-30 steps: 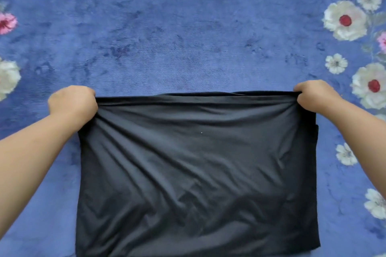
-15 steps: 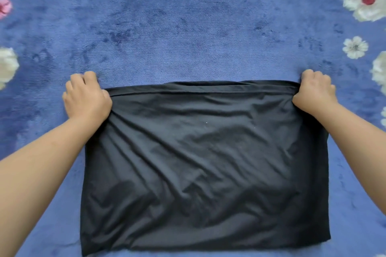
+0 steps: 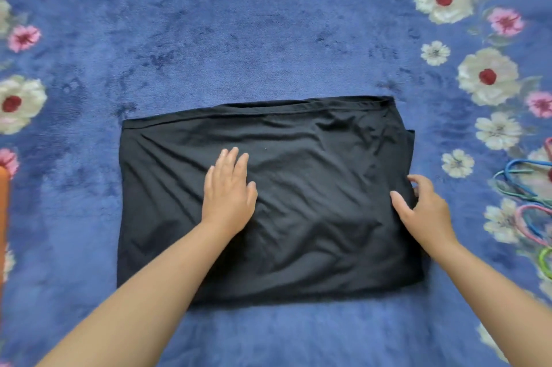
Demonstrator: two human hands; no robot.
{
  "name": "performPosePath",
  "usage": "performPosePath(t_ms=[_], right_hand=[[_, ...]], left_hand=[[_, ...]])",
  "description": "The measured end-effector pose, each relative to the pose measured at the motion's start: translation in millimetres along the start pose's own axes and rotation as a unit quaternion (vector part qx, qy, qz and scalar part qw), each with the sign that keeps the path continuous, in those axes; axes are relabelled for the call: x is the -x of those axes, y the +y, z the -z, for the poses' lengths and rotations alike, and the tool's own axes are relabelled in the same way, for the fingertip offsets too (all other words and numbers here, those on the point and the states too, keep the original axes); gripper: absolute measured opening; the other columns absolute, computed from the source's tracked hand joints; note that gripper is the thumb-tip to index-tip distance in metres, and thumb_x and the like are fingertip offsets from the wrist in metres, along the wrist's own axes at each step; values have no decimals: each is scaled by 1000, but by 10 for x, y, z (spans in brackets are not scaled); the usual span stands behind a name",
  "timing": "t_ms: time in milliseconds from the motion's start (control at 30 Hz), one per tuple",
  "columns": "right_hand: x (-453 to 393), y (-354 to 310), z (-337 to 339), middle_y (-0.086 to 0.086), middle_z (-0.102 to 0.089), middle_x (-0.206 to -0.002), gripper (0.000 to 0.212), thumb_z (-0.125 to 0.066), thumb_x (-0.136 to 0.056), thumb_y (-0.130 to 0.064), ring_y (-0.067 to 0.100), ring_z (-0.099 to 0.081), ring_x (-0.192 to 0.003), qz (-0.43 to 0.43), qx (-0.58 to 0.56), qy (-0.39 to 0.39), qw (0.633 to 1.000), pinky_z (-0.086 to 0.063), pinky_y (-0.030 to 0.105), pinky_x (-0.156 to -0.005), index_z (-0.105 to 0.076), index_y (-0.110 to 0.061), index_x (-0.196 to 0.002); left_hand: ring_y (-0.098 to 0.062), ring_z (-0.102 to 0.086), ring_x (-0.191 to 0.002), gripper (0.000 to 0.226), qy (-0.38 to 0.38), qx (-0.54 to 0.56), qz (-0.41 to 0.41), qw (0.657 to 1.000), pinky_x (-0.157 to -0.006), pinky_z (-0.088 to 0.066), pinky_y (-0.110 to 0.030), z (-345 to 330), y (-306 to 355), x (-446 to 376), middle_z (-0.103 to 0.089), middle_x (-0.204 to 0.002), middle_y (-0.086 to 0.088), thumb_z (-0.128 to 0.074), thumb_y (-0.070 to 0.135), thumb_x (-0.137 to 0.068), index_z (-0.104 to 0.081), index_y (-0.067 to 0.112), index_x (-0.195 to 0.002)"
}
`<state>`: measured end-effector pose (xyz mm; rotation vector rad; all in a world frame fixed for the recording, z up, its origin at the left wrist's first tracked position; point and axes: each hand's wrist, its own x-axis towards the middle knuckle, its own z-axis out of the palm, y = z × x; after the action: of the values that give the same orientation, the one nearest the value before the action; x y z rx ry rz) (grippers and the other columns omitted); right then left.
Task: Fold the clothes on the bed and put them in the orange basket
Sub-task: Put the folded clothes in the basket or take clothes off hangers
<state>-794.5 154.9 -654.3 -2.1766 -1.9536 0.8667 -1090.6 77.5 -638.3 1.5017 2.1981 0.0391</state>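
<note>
So the black garment [image 3: 268,202] is lying folded into a rough rectangle in the middle of the bed, on the blue floral blanket [image 3: 239,38]. The left hand [image 3: 228,196] is resting flat on the cloth left of centre, fingers straight and together, not gripping anything. The right hand [image 3: 424,208] is sitting at the right edge of the garment with its fingers spread and loosely curved, thumb on top of the fabric. Whether the fingertips are actually pinching that edge or only touching it, I can't tell.

Looks to me like the next fold is coming, right side over toward the left. If I were doing this, I'd be keeping the left palm down as an anchor along the fold line, grabbing all the layers at the right edge at once (there's a bit of under-layer poking out near the top right corner), and smoothing out those diagonal wrinkles first so they aren't getting trapped inside. This fabric looks thin and slippery, so I'm guessing it's going to slide if it's lifted too fast.

Hard to see: the orange basket [image 3: 3,217] is only showing as a blurry orange strip at the far left edge, if that's even it. Some coloured hangers [image 3: 525,187] are lying at the right, cut off by the frame. Can't tell what kind of garment this is, either.
</note>
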Motion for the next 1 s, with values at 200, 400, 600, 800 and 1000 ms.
performPosePath(t_ms=[200,400,600,800,1000], right_hand=[[444,273,78,13,-58,-72,30,-64,-85,-24,25,-50,-71,-78,-113,-95,986,-35,27,-60,-53,4,-86],[608,546,271,0,-72,-86,12,-57,-91,-16,7,-58,-75,-79,-192,-291,934,-51,25,-80,-67,-9,-91],[533,628,443,-4,-45,-58,16,-48,-95,-11,7,-29,-42,-96,-152,-340,923,-25,14,-41,-63,-11,-89],[613,628,328,2,-49,-68,17,-47,-95,-16,19,-49,-63,-56,4,-265,963,-40,23,-56,-52,-3,-84],[888,206,242,11,-48,-122,33,-50,-86,-18,31,-41,-115,-69,183,-68,978,-38,36,-86,-42,-8,-116]], left_hand=[[-17,2,-144,60,-63,-24,27,997,-115,-10,-35,-131,332,451,0,-157,-2,-37,31,-98,-9,15,-149],[-18,7,-144,72,-87,-56,22,994,-116,-6,-33,-306,430,826,12,-156,-3,-33,43,-98,11,15,-148],[-22,12,-144,72,-132,-130,26,982,-116,-3,-36,-446,347,987,17,-155,-7,-29,48,-97,11,16,-148],[-23,16,-143,70,-160,-117,23,980,-116,-4,-36,-463,271,1028,18,-155,-8,-33,48,-97,3,19,-149],[-27,-5,-144,58,-41,-68,45,996,-113,-15,-39,-256,62,1087,-11,-155,-12,-46,29,-94,-25,12,-146]])
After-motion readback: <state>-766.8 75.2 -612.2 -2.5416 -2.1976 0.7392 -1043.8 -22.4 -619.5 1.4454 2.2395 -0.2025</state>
